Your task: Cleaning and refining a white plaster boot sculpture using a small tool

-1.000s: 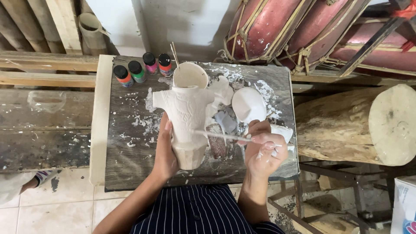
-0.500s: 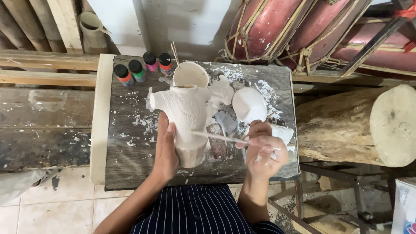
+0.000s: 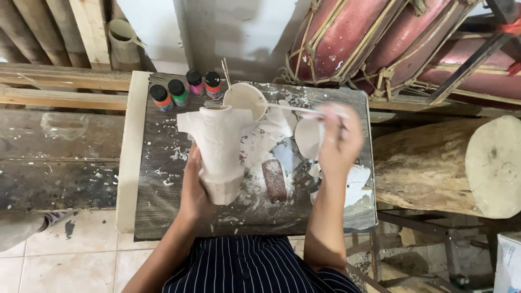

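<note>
Left hand [image 3: 194, 191] wraps the lower side of the white carved figure [image 3: 218, 152], fingers curled against it, holding it upright over the paint-spattered board [image 3: 157, 217]. Right hand [image 3: 339, 142] is raised beside the white dish [image 3: 309, 137], fingers pinched on a thin brush [image 3: 287, 108] whose tip reaches the white paint cup [image 3: 245, 99]; motion blur leaves the exact grip uncertain. Judgement: load the brush lightly, wipe the excess on the cup rim, keep the figure braced low so the carved relief stays clear. Four small paint bottles [image 3: 185, 89] stand capped at the board's far edge.
</note>
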